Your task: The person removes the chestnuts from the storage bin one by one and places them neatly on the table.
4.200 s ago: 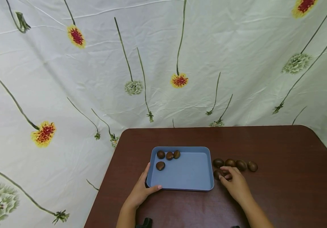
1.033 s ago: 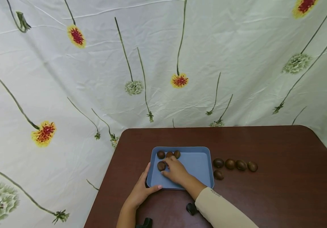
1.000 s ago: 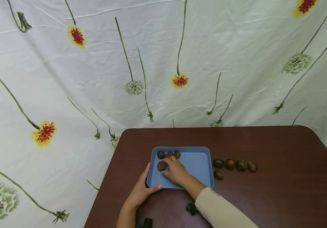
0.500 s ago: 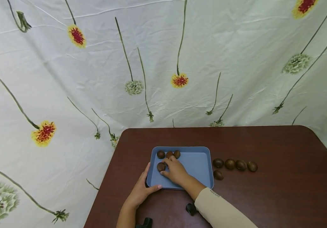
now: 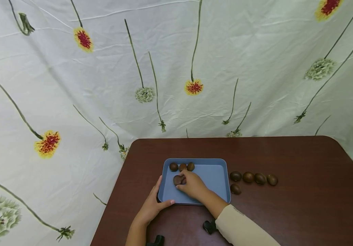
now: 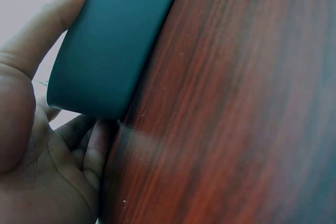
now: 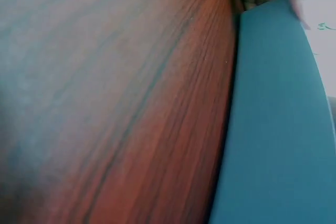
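Note:
In the head view, a blue tray (image 5: 208, 181) lies on the brown table. My left hand (image 5: 153, 201) grips its near left corner, thumb along the near rim and fingers against the left side. In the left wrist view, the thumb (image 6: 42, 32) lies along the tray's wall (image 6: 113, 45). Inside the tray, the fingertips of my right hand (image 5: 195, 186) pinch a brown chestnut (image 5: 178, 180), partly covered by the fingers. Behind it sit three chestnuts (image 5: 173, 166) in a row along the far left. The right wrist view shows the tray's outer wall (image 7: 273, 119) but not the held chestnut.
Several more chestnuts (image 5: 248, 177) lie on the table right of the tray, most in a row, with one chestnut (image 5: 235, 189) nearer me by the tray's side. Dark camera parts (image 5: 209, 226) show at the right wrist. A flowered white cloth (image 5: 164, 68) hangs behind the table (image 5: 302, 205).
My right hand went from a chestnut on the table into the tray and took hold of another there. In the last half second that chestnut has shifted slightly right. The left hand stays still.

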Available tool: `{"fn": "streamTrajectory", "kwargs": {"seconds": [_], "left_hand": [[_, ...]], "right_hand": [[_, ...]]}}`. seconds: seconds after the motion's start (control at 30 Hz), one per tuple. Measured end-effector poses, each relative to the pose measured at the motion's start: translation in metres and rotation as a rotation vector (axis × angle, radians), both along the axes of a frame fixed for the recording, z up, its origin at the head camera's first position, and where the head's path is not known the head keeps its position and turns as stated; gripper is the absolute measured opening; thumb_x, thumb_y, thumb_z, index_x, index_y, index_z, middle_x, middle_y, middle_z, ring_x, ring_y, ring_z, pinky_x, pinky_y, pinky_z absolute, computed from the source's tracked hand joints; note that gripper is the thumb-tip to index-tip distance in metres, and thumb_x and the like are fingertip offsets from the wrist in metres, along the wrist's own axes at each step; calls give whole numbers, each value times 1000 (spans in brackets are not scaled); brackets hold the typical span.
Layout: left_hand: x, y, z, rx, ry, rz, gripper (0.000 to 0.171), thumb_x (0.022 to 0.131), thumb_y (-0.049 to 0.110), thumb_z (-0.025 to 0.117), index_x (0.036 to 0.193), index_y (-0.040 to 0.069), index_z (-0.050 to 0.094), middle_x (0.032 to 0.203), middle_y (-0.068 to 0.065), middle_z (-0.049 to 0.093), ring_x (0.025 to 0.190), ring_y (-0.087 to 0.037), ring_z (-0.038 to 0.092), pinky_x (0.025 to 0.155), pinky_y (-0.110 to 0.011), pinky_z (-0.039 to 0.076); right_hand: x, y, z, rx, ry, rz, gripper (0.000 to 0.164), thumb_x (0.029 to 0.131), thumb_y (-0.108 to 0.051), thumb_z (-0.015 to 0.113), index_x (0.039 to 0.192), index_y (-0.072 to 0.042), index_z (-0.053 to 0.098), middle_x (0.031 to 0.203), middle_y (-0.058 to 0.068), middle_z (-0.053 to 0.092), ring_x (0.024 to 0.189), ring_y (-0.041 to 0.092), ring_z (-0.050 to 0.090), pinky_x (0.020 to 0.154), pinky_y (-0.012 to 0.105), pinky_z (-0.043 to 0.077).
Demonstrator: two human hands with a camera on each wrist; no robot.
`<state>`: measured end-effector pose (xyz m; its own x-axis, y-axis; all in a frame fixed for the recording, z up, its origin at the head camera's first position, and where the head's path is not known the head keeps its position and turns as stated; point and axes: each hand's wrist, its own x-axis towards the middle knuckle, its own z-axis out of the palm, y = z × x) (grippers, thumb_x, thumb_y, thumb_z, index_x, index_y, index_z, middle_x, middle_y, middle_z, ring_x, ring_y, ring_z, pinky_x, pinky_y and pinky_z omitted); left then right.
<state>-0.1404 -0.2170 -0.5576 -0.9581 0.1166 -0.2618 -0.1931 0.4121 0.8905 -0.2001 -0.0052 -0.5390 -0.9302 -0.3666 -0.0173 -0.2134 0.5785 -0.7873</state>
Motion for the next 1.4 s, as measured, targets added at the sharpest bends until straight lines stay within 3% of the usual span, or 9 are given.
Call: {"fn": "streamTrajectory", "kwargs": {"seconds": [0.33,0.6,0.9,1.2,1.4], "left_hand": [[0,-1,0,-6,8,-2,115,80,36,87,164,33,8,168,-15,16,148,-41,30,112,-64,29],[-1,0,0,-19,9,13,115,79,36,88,164,34,11,168,-14,17,149,-40,29,114,-64,27],[0,1,0,-30,-1,20,115,78,36,88,164,35,12,168,-15,19,147,-41,32,112,-65,30],[-1,0,-1,-49,-16,22,117,77,39,89,164,37,10,169,-15,16,150,-44,26,111,-69,28],[-2,-1,-1,-37,-17,17,117,77,39,88,164,37,9,169,-15,14,151,-45,24,111,-70,27]], "right_hand": [[7,14,1,-76,-18,-19,41,88,-24,80,121,-9,61,98,7,73,87,16,68,73,31,53],[12,32,6,-196,-14,-61,37,89,-24,79,119,-11,61,100,2,71,89,12,68,76,29,53],[21,54,20,-295,-78,-206,41,90,-21,78,125,-14,59,119,7,69,107,22,69,89,36,56],[30,88,32,-413,-168,-273,44,91,-20,78,129,-13,57,120,9,65,104,17,66,84,25,54],[40,115,32,-414,-202,-337,50,92,-23,76,135,-12,53,127,12,64,113,22,66,88,23,54]]}}
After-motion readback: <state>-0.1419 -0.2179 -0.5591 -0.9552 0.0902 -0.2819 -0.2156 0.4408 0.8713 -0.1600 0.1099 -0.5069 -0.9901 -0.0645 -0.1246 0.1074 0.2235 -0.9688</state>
